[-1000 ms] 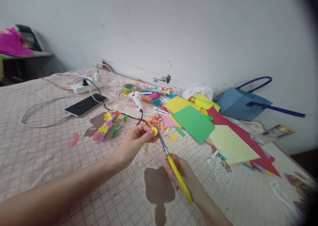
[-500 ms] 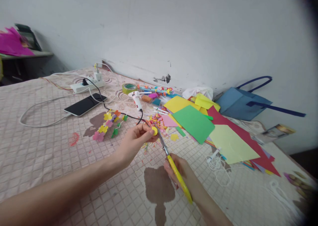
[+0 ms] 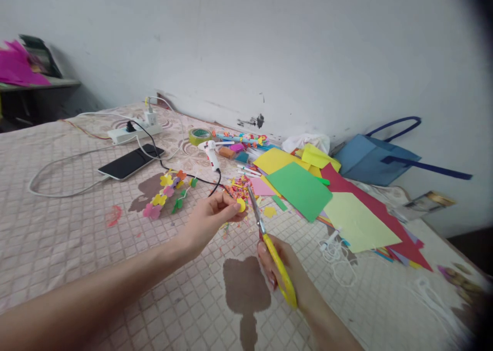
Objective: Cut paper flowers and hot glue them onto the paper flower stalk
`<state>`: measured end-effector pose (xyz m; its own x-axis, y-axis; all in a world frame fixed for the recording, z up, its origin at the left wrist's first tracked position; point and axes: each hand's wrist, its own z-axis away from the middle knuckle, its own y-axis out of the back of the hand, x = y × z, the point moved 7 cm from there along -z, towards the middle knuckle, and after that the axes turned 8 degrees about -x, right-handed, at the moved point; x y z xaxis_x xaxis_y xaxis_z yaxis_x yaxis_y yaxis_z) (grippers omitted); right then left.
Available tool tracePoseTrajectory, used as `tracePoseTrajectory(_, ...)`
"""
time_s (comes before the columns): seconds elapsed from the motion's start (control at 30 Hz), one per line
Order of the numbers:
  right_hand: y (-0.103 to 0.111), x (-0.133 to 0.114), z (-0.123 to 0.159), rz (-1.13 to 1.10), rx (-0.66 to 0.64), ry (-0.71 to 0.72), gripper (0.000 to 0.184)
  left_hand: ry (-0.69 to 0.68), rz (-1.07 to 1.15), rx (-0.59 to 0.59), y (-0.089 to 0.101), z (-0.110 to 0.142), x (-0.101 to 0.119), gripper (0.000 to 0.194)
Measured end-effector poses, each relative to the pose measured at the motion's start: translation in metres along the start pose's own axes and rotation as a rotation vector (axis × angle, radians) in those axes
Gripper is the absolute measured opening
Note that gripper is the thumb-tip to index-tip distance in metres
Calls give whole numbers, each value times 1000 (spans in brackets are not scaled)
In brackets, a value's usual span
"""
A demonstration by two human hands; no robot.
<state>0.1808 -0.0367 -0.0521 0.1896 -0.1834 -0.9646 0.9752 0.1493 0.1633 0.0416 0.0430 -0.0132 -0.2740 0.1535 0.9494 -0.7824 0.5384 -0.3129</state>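
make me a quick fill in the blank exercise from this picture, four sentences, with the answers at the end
The right hand holds ____ with yellow handles. The small piece pinched in the left hand is ____ in colour. The glue gun on the table is mostly ____. The bag at the right is ____ in colour.
Missing words: scissors; yellow; white; blue.

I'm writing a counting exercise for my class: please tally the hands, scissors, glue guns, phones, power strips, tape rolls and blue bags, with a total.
Left hand and right hand: 2
Scissors: 1
Glue gun: 1
Phone: 1
Power strip: 1
Tape roll: 1
Blue bag: 1
Total: 8
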Motion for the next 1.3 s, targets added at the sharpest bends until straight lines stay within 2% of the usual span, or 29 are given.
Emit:
tracePoseTrajectory(0.07,2,0,-1,-71,11,-22,44,86,-40,-77,-7,1,-7,21)
tracePoseTrajectory(0.17,10,-4,-1,-146,64,17,39,206,-143,-262,-23,6,-21,22)
tracePoseTrajectory(0.27,12,-8,-2,-152,56,58,30,242,-227,-403,-36,13,-30,20)
tracePoseTrajectory(0.33,11,-11,-2,-119,36,74,28,238,-299,-434,-39,15,-34,18)
tracePoseTrajectory(0.47,8,-12,-3,-20,29,74,20,195,-470,-435,-37,16,-35,12)
tracePoseTrajectory(0.63,8,-12,-3,46,58,58,16,143,-537,-388,-32,12,-31,10)
tracePoseTrajectory(0.83,11,-13,-2,27,130,69,17,224,-196,-322,-31,10,-38,22)
tracePoseTrajectory(1.03,14,-10,-2,-88,160,112,22,350,-92,-275,-31,13,-48,27)
tracePoseTrajectory(1.17,12,-5,-4,-134,131,94,22,345,-66,-228,-28,12,-46,22)
tracePoseTrajectory(1.3,11,-3,-4,-137,133,73,23,340,-76,-238,-29,12,-46,20)
